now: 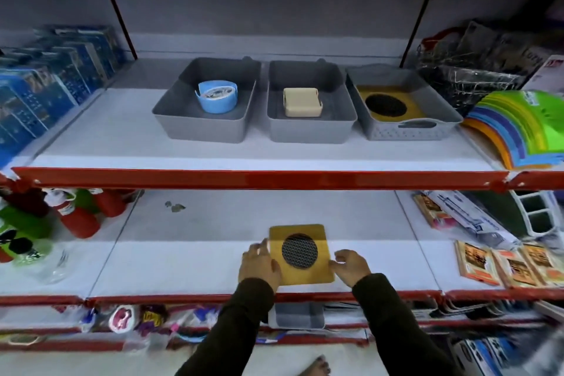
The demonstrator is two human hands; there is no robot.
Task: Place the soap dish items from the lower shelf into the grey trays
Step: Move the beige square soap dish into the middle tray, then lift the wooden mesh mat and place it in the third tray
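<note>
My left hand (258, 265) and right hand (351, 264) flank the yellow dish (300, 253) on the lower shelf (189, 265), fingers spread wide at its edges, ready to lift it flat.

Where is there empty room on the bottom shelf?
Bare white shelf lies between the red bottles and the yellow dish, and behind that dish. The right end is crowded with packets.

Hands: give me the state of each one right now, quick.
Left hand: open, fingers spread at the left edge of the yellow soap dish on the lower shelf, not gripping.
Right hand: open, fingertips at the dish's right edge, not gripping.
</note>
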